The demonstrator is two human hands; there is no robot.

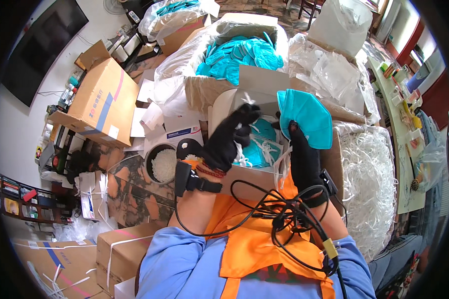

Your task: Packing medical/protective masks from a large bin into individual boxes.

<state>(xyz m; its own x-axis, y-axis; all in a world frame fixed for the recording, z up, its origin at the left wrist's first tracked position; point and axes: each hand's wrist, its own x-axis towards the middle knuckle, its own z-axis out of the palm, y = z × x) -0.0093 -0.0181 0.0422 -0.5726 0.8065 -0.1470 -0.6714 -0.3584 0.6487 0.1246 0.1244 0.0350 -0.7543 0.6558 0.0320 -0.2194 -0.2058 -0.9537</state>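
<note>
Head view: right hand (pixel 304 154) closed on teal mask (pixel 307 117) just above small open box (pixel 249 172), left hand (pixel 229 137) pinching white ear loop (pixel 247 99) over that box; best kept taut, loop drawn clear of masks in box before folding.

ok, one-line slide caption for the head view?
Black-gloved right hand holds a teal mask; left hand pinches its white strap above an open carton.

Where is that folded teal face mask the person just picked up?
In the head view the folded teal face mask is right of centre, held up by the black-gloved right hand above the small open cardboard box of masks on the person's lap.
</note>
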